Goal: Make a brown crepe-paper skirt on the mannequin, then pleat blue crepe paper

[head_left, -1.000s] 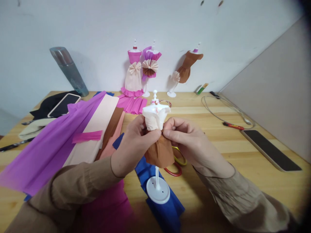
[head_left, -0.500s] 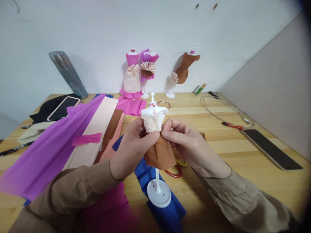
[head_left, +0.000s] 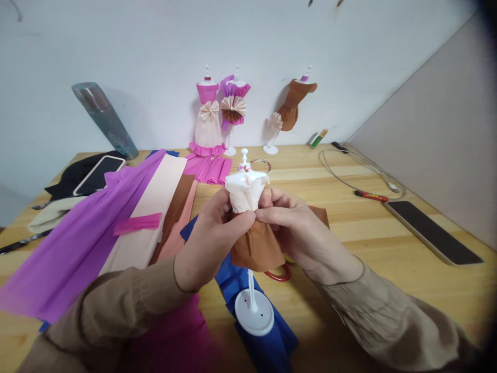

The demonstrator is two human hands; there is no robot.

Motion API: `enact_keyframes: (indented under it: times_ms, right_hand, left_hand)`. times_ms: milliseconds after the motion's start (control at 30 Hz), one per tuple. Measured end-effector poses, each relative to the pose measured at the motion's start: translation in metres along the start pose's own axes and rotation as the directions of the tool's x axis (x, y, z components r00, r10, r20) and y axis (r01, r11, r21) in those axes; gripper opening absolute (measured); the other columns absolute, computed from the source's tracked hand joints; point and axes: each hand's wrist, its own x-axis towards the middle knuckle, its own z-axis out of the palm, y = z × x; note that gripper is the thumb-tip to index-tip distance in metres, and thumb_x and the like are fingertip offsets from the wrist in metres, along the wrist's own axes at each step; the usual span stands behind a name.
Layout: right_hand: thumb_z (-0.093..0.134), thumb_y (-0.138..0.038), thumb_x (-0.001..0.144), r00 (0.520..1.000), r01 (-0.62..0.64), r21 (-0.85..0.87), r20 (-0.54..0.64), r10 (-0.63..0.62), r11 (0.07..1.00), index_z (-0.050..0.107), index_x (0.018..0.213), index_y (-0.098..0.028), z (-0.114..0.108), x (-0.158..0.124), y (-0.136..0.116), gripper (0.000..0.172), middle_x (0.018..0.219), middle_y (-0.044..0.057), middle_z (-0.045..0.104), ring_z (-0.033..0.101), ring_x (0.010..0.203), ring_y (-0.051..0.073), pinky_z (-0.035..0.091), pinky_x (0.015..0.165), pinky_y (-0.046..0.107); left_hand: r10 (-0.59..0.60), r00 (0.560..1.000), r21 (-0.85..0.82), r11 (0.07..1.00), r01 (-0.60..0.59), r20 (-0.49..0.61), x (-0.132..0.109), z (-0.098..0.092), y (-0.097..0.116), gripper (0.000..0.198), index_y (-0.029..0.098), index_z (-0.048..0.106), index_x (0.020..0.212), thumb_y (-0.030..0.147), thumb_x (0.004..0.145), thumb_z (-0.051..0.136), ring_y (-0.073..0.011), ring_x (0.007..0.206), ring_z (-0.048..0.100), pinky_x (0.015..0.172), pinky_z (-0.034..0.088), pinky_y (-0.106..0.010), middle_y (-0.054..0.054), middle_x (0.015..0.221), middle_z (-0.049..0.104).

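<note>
I hold a small white mannequin [head_left: 246, 189] on a thin rod with a round white base [head_left: 254, 318]. A pale paper top wraps its bust, and a brown paper skirt [head_left: 257, 249] hangs from its waist. My left hand [head_left: 209, 235] pinches the waist from the left, thumb across the front. Pressed against the same waist from the right, my right hand [head_left: 301, 228] has its fingers closed on the brown paper's upper edge.
Purple [head_left: 77, 243], cream, brown, pink and blue paper sheets [head_left: 267, 342] cover the left and middle of the wooden table. Three dressed mannequins [head_left: 209, 111] stand by the wall. A flask [head_left: 103, 119], two phones [head_left: 430, 230], a cable, a red ring [head_left: 277, 274] lie around.
Both hands have shifted slightly on the mannequin's waist, and my right fingers have closed in tighter over the brown skirt's top. The view has tilted a little.
</note>
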Motion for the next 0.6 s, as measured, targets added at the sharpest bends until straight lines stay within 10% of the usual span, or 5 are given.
enact_keyframes:
  times_ms: [367,600]
  right_hand:
    - [0.074,-0.040,0.070,0.992,0.073,-0.125,0.116,-0.058,0.989,0.054,0.065,-0.019,-0.012,-0.003,-0.013,0.030,0.053,-0.005,0.045,0.036,0.049,0.009,0.025,0.050,0.025]
    - [0.067,-0.027,0.080,0.910,0.392,-0.485,0.080,-0.406,0.782,0.060,0.075,-0.019,-0.010,-0.011,-0.005,0.011,0.068,0.000,0.057,0.050,0.061,0.013,0.039,0.056,0.028]
  left_hand:
    - [-0.070,0.997,-0.156,0.985,0.073,0.029,0.004,0.001,0.006,0.022,0.018,0.058,0.091,0.012,0.070,0.063,-0.0195,0.090,0.065,0.086,0.049,-0.034,-0.002,0.088,0.068]
    - [-0.038,0.999,-0.163,0.986,0.040,0.014,0.005,-0.001,0.007,0.020,0.017,0.060,0.087,0.010,0.069,0.062,-0.0182,0.091,0.063,0.084,0.047,-0.030,-0.001,0.084,0.066]
